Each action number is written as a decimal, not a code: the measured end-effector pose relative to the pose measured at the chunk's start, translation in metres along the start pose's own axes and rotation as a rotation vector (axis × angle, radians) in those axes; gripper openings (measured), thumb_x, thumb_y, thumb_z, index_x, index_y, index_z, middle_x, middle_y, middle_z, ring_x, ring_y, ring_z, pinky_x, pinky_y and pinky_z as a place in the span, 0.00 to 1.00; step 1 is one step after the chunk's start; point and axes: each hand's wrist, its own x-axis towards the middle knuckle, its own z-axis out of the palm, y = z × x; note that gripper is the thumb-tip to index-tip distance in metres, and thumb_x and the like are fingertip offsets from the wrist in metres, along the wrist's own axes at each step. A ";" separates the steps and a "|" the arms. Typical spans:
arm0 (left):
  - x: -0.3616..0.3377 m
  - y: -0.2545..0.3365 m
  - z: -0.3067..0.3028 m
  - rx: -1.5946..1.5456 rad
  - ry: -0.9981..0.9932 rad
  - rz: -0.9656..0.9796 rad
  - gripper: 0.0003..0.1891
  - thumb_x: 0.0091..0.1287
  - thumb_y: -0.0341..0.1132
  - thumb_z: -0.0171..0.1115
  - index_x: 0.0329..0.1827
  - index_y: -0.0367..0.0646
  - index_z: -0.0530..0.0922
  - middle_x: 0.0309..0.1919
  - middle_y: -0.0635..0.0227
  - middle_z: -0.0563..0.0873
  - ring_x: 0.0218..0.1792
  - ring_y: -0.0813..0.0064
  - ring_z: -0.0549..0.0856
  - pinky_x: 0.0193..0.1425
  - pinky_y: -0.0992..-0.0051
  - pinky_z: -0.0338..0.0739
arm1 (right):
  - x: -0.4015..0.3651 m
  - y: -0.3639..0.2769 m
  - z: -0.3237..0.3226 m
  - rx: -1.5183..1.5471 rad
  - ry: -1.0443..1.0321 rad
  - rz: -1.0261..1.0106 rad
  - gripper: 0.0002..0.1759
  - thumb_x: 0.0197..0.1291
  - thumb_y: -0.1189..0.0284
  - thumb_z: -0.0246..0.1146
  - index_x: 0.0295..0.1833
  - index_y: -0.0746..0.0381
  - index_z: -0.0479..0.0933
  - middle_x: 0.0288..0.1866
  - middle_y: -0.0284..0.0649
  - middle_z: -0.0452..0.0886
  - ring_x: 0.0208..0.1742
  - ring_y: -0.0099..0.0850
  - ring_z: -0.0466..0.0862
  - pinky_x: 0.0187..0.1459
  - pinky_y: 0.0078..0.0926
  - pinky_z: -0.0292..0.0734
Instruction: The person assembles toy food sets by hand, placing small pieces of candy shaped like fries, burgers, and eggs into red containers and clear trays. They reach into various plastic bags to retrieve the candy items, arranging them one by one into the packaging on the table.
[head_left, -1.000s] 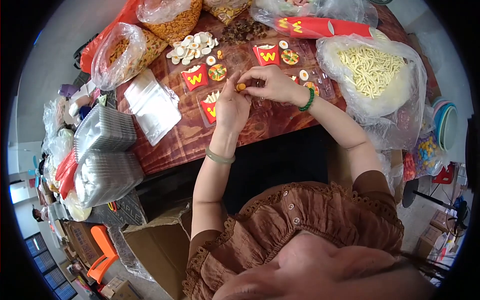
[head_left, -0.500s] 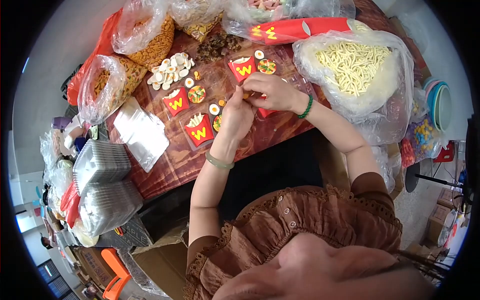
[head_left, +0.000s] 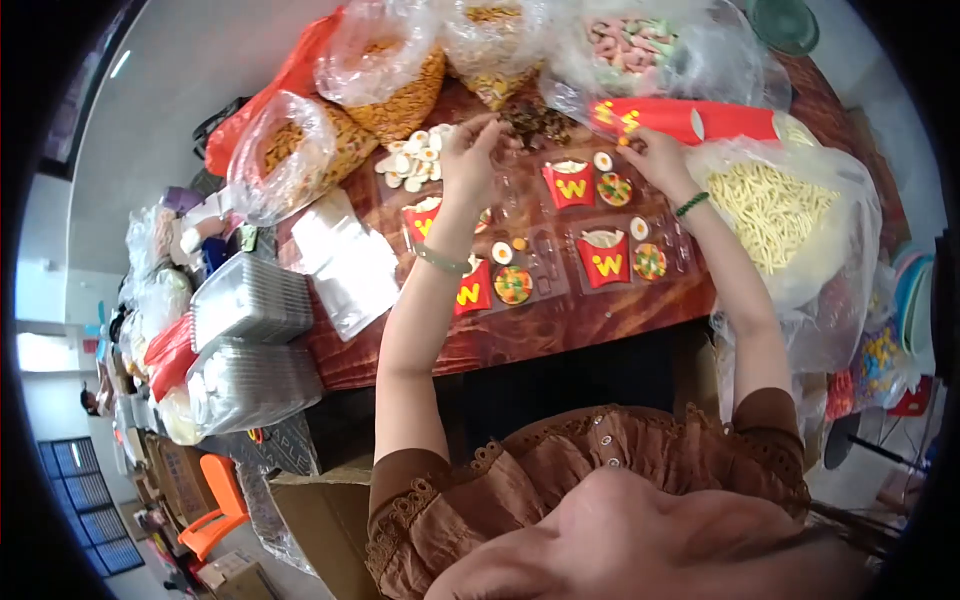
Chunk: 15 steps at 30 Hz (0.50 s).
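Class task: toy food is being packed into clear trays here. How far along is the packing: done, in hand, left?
Done: three clear trays each hold a red fries box, an egg and a pizza. In hand: the left hand reaches toward the dark brown pieces; the right hand touches small orange bits. Left: a fourth tray is partly hidden behind the left arm, and several tray pockets look empty.
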 end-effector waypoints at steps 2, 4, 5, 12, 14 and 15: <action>0.052 0.037 -0.027 0.251 0.105 0.350 0.09 0.66 0.27 0.59 0.44 0.30 0.76 0.29 0.62 0.83 0.27 0.74 0.85 0.26 0.79 0.77 | 0.003 0.003 -0.002 -0.060 -0.081 -0.021 0.14 0.51 0.67 0.69 0.38 0.64 0.77 0.24 0.42 0.79 0.28 0.38 0.80 0.33 0.35 0.75; 0.099 0.079 -0.053 0.571 0.295 0.629 0.07 0.65 0.26 0.59 0.40 0.29 0.78 0.25 0.64 0.83 0.25 0.76 0.85 0.25 0.80 0.76 | 0.000 -0.001 -0.001 -0.045 -0.084 -0.070 0.12 0.52 0.69 0.68 0.39 0.64 0.77 0.25 0.44 0.79 0.29 0.41 0.80 0.34 0.36 0.75; 0.126 0.093 -0.068 0.703 0.357 0.794 0.06 0.63 0.27 0.61 0.37 0.32 0.80 0.25 0.61 0.85 0.27 0.71 0.86 0.30 0.76 0.78 | -0.004 -0.004 -0.003 -0.015 -0.056 -0.120 0.12 0.52 0.69 0.67 0.39 0.64 0.77 0.25 0.44 0.79 0.30 0.42 0.80 0.35 0.36 0.75; 0.230 0.132 -0.112 1.574 0.406 0.791 0.11 0.58 0.35 0.59 0.40 0.41 0.84 0.36 0.52 0.86 0.40 0.55 0.85 0.46 0.61 0.78 | -0.007 -0.016 -0.010 -0.180 -0.124 -0.118 0.11 0.58 0.67 0.61 0.34 0.65 0.78 0.35 0.47 0.77 0.39 0.46 0.79 0.42 0.41 0.73; 0.252 0.128 -0.122 1.722 0.291 0.670 0.11 0.57 0.34 0.59 0.41 0.46 0.85 0.38 0.53 0.85 0.43 0.56 0.85 0.49 0.62 0.78 | -0.007 -0.015 -0.008 -0.177 -0.129 -0.126 0.10 0.59 0.67 0.60 0.35 0.64 0.78 0.35 0.47 0.77 0.40 0.46 0.79 0.41 0.41 0.74; 0.260 0.126 -0.128 1.723 0.296 0.671 0.11 0.57 0.34 0.59 0.41 0.46 0.85 0.38 0.53 0.85 0.43 0.56 0.85 0.49 0.62 0.78 | -0.007 -0.012 -0.007 -0.147 -0.111 -0.173 0.10 0.60 0.68 0.60 0.35 0.64 0.78 0.35 0.47 0.77 0.39 0.46 0.79 0.41 0.41 0.74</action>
